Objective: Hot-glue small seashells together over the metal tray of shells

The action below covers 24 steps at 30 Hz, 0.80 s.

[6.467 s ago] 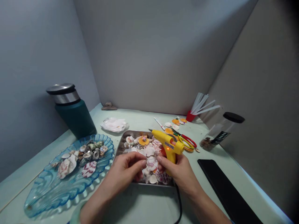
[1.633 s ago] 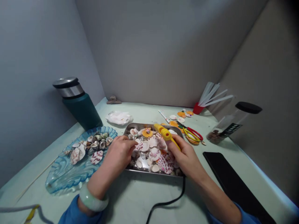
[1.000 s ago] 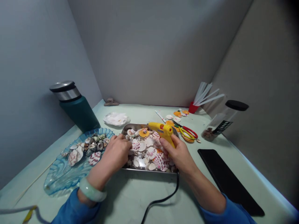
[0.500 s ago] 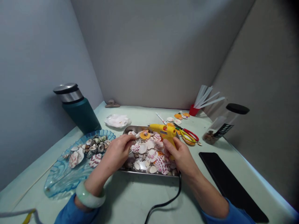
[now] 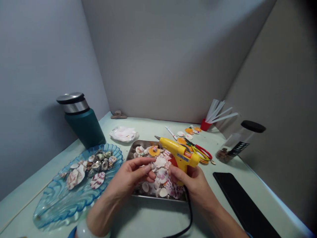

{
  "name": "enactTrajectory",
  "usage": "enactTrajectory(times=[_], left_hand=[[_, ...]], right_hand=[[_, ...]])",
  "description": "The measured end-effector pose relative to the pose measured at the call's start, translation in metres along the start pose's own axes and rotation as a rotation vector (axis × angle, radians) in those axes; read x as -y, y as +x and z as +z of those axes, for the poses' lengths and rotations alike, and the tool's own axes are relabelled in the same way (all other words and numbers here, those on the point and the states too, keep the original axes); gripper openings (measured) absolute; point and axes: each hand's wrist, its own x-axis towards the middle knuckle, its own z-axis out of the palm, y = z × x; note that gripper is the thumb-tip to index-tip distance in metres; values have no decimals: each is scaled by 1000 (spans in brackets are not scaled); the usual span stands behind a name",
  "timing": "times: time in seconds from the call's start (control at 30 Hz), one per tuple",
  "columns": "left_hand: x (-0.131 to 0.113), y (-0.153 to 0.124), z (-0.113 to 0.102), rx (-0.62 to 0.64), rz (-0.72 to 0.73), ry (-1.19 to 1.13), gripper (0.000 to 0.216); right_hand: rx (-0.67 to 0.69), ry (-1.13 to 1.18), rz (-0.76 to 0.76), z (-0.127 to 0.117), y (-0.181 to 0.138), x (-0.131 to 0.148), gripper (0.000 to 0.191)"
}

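In my right hand [image 5: 192,181] is a yellow hot glue gun [image 5: 176,148], its nozzle pointing to the far left and its black cord [image 5: 190,211] hanging from the handle. My left hand [image 5: 132,173] is over the metal tray [image 5: 158,197], thumb and fingertips closed on a small pale shell [image 5: 152,166], partly hidden by the fingers. Many scallop shells [image 5: 162,175], white, purple-speckled and orange, fill the tray below both hands. One orange shell [image 5: 154,151] near the tray's far side has a little shell on top of it.
At left stand a blue scalloped dish [image 5: 61,206] of shells and a teal bottle [image 5: 85,127]. A white plastic bundle [image 5: 123,134] lies behind. To the right are scissors [image 5: 201,152], a red cup [image 5: 205,125] with glue sticks, a clear jar [image 5: 235,143] and a black slab [image 5: 244,201].
My left hand has lifted from the tray's shells and moved right, towards the glue gun. The glue gun has turned and shifted slightly right in my right hand. The view has tilted up a little.
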Motion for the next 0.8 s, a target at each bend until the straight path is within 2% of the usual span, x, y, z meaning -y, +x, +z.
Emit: enactTrajectory(times=[0.2, 0.37, 0.6, 0.7, 0.8], left_hand=[[6, -4, 15, 50, 1, 58, 19], [9, -2, 18, -32, -10, 75, 23], [5, -5, 21, -64, -17, 187, 32], [6, -4, 19, -73, -21, 147, 31], [8, -2, 15, -71, -18, -20, 32]], right_hand=[[1, -10, -7, 12, -2, -4, 22], [66, 24, -30, 18, -7, -2, 14], [19, 8, -54, 22, -8, -1, 11], [-11, -11, -41, 23, -8, 1, 16], [-50, -61, -9, 18, -8, 5, 24]])
